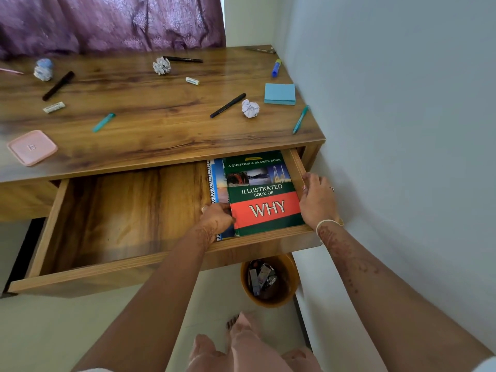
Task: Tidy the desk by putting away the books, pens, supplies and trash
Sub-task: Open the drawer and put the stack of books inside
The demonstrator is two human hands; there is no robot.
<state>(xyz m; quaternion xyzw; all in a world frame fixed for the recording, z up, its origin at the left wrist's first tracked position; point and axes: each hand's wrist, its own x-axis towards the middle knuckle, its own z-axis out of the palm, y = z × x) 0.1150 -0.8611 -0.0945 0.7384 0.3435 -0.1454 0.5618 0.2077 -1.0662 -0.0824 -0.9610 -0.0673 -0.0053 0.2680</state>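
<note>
Green book (264, 194) — against left hand (217, 217)

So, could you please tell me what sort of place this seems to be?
Probably a home study corner: a wooden desk with an open drawer, a purple curtain behind, a wastebasket below.

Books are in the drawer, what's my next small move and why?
Probably release the green book: it lies flat on the spiral notebook in the drawer, with left hand and right hand at its edges, while pens and crumpled paper wait on the desk.
</note>
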